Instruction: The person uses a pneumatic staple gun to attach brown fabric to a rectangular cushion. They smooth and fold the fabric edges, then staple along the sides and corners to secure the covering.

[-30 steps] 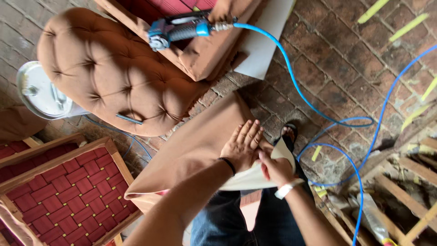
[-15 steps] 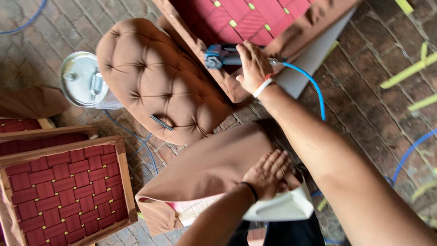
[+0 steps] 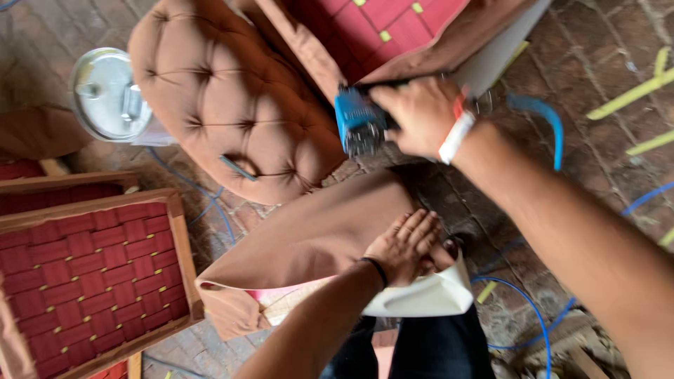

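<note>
My right hand (image 3: pixel 418 112) grips a blue air stapler (image 3: pixel 358 126), held in the air above the brick floor, its blue hose (image 3: pixel 540 119) trailing off to the right. A white band circles that wrist. My left hand (image 3: pixel 406 245) lies flat, fingers together, on a brown fabric-covered panel (image 3: pixel 316 238) resting across my lap. A black band sits on the left wrist. White foam (image 3: pixel 428 298) shows under the panel's near edge.
A brown tufted cushion (image 3: pixel 225 98) lies ahead. Wooden seat frames with red webbing sit at left (image 3: pixel 84 267) and top (image 3: pixel 393 28). A round metal can (image 3: pixel 109 95) stands at upper left. More blue hose (image 3: pixel 533 316) loops on the brick floor at right.
My right hand has closed on the blue stapler, lifted it off the seat frame and brought it toward me. The left hand stays pressed on the brown panel.
</note>
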The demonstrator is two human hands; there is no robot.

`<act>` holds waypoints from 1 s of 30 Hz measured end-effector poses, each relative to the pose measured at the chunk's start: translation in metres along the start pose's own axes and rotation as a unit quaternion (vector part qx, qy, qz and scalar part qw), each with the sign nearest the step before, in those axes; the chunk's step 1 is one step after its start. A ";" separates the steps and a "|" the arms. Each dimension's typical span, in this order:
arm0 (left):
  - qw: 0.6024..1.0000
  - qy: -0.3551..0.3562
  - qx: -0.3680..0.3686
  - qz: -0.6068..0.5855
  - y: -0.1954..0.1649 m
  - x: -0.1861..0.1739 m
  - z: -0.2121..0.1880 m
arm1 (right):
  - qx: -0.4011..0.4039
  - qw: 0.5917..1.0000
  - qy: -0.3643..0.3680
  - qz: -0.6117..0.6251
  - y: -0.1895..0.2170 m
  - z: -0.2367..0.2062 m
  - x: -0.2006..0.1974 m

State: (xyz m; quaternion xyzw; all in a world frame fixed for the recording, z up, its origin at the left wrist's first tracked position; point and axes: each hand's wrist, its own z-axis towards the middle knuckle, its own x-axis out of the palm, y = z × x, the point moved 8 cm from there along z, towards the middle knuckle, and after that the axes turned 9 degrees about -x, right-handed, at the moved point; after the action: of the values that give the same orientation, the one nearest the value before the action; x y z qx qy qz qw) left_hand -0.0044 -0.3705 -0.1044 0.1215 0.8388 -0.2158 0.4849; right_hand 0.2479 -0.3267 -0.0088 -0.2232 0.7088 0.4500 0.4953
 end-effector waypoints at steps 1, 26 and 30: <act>1.000 0.021 -0.003 -0.020 0.000 0.002 0.002 | 0.037 0.999 0.032 -0.012 0.007 -0.038 -0.001; 0.999 -0.017 0.027 -0.012 -0.012 -0.003 -0.012 | 0.335 0.927 -0.056 0.156 0.127 -0.335 0.138; 0.999 -0.009 0.029 0.010 -0.015 -0.008 -0.011 | 0.327 0.926 -0.061 0.176 0.131 -0.340 0.139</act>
State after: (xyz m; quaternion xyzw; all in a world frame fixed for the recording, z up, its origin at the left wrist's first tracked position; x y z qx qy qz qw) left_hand -0.0152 -0.3778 -0.0893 0.1416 0.8265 -0.2363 0.4908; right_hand -0.0798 -0.5361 -0.0444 0.1076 0.8130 0.2857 0.4957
